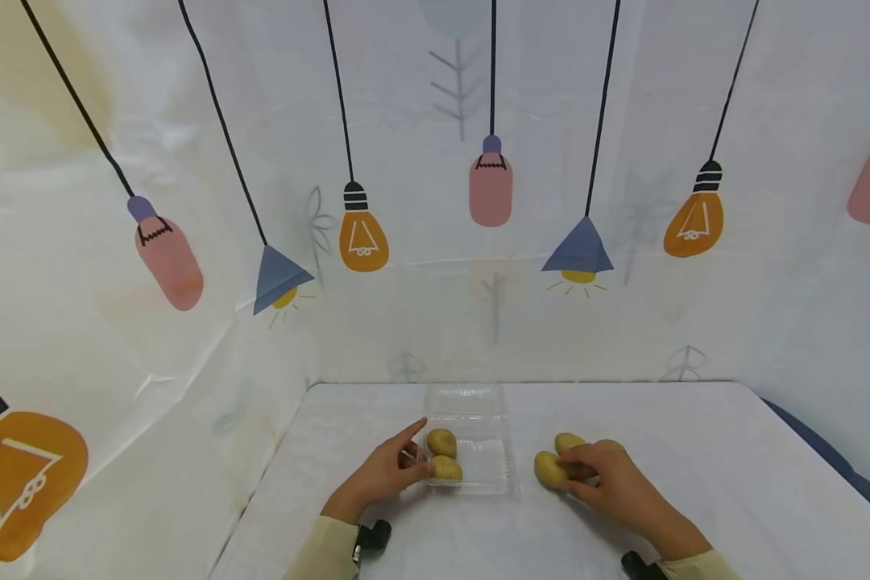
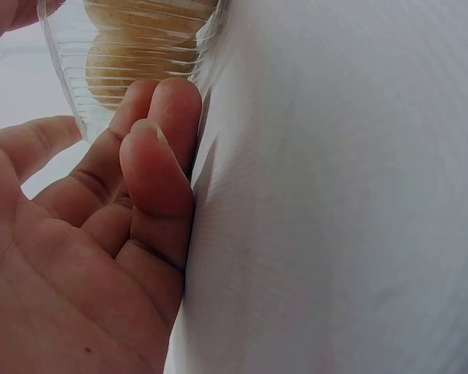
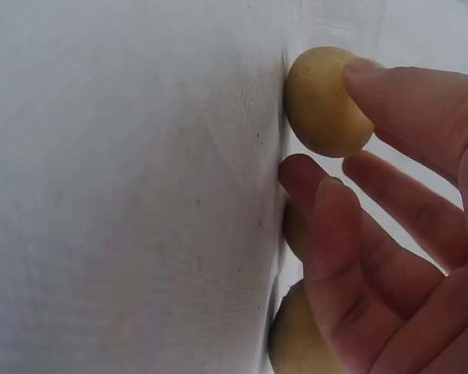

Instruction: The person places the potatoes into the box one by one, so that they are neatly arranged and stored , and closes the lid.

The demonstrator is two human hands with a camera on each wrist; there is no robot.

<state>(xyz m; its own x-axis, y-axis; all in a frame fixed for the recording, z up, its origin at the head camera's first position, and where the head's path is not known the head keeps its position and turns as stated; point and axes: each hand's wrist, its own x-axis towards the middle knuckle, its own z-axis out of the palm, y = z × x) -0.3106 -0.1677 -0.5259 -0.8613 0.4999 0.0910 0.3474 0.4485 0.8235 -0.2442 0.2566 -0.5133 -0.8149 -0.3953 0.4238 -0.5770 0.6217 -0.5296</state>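
Note:
A clear hinged plastic container (image 1: pixel 489 467) lies with its lid (image 1: pixel 466 400) folded back away from me. Two small potatoes (image 1: pixel 442 443) sit along its left side, one behind the other. My left hand (image 1: pixel 383 474) holds the container's left edge, thumb over the rim and several fingers curled against the ribbed outer wall (image 2: pixel 74 74). To the right of the container, my right hand (image 1: pixel 609 483) grips a potato (image 3: pixel 324 101) between thumb and fingers, low over the table. Two more potatoes (image 1: pixel 569 441) lie beside that hand, partly hidden by it.
A white cloth covers the table (image 1: pixel 377 403). Behind and to the left hangs a white sheet (image 1: pixel 420 306) printed with lamps and bulbs. Dark blue fabric (image 1: pixel 819 443) shows past the table's right edge. Each wrist wears a small black camera (image 1: pixel 373 537).

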